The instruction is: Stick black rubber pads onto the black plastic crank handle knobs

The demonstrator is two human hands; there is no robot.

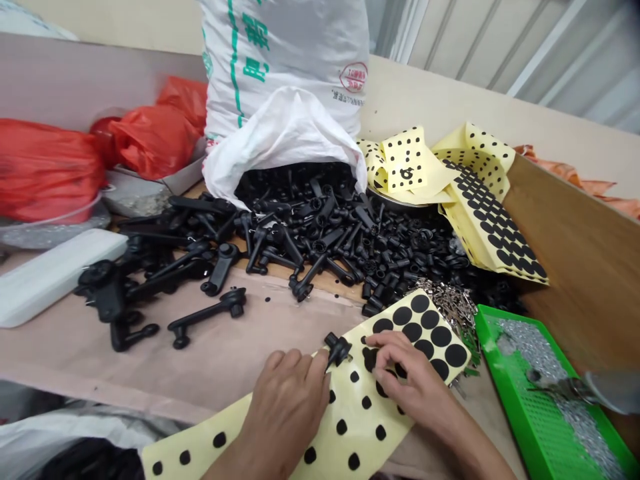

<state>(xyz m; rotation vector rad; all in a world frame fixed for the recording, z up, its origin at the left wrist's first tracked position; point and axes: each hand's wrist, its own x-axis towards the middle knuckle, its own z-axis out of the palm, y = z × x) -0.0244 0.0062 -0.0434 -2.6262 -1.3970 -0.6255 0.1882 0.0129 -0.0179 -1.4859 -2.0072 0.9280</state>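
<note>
My left hand (287, 407) is closed around a black plastic crank handle (338, 349), whose round end sticks out past the thumb and index finger. It rests over a yellow backing sheet (265, 433) that bears rows of black round stickers and smaller black spots. Curled over the same sheet, my right hand (413, 380) has its thumb and index finger closed at a black round sticker (370, 360); the contact itself is partly hidden. Larger stickers (412, 332) fill the sheet's far right end. Another crank handle (210, 315) lies alone to the left.
A white sack (285, 127) spills black handles across the table. Small black caps (400, 247) and metal pins (450, 300) are heaped to its right. More sticker sheets (493, 223) lie behind. At right sits a green tray (543, 413); a white block (55, 277) and red bags (47, 170) are left.
</note>
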